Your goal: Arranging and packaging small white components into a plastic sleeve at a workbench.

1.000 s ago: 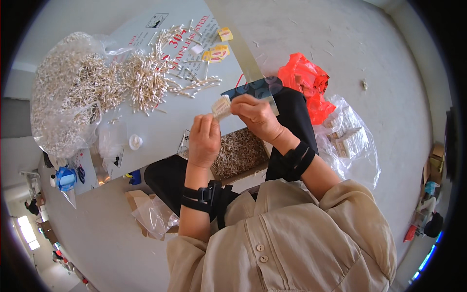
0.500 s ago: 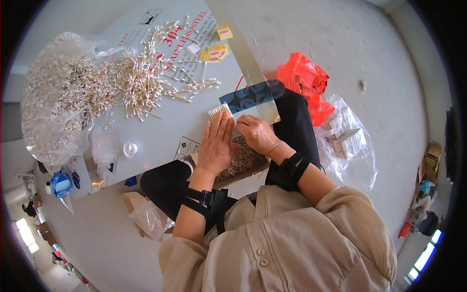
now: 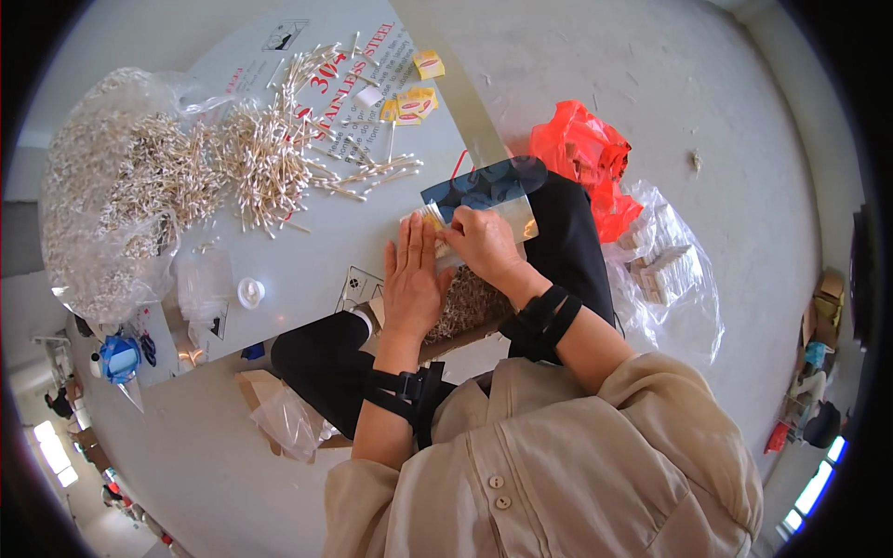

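White packet (image 3: 434, 215): likely light, crushable, best edge-held; left hand (image 3: 414, 286) flattened over it, right hand (image 3: 486, 244) curled, its hold unclear.

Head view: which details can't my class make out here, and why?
In the head view:
Small rectangular white-and-yellow cotton-swab pack: mostly under the left hand.
Rectangular brown cardboard box: partly behind that hand.
Crumpled red plastic bag: contents largely covered by its folds.

Swabs (image 3: 270, 167) block far L; room R of tub (image 3: 250, 292).
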`<state>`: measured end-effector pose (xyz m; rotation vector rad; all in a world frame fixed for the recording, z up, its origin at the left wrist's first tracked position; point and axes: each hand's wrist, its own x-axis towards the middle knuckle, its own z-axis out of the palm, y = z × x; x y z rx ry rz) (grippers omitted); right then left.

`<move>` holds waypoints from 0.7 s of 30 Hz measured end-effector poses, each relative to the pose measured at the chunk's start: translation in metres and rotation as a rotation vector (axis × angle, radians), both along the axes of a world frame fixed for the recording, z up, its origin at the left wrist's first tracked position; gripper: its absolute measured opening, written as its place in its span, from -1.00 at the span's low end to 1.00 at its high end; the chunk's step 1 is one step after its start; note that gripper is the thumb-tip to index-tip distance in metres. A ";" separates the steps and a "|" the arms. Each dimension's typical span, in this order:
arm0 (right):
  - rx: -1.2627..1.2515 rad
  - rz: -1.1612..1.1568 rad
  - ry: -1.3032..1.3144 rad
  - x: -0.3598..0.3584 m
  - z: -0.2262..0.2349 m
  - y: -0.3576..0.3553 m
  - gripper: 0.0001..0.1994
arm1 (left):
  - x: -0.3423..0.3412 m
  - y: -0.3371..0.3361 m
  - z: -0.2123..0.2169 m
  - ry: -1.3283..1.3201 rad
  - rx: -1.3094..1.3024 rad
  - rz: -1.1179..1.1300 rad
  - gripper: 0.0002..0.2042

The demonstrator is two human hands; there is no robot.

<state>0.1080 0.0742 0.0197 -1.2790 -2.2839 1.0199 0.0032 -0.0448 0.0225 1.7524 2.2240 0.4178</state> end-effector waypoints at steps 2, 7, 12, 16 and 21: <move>0.018 -0.011 -0.012 -0.003 -0.002 0.002 -0.74 | -0.004 0.007 0.001 -0.010 0.043 -0.029 -0.26; -0.149 -0.032 -0.031 -0.003 0.001 0.005 -0.69 | -0.016 0.002 -0.016 -0.263 0.322 0.301 -0.53; -0.187 0.015 -0.116 -0.002 0.015 0.011 -0.67 | -0.026 0.023 -0.002 -0.391 -0.018 0.555 -0.74; -0.217 -0.043 -0.066 -0.008 0.006 0.011 -0.64 | -0.027 0.034 -0.008 -0.474 0.046 0.655 -0.71; -0.334 -0.051 0.181 -0.009 -0.014 0.015 -0.73 | -0.018 0.037 -0.020 -0.749 0.237 0.677 -0.76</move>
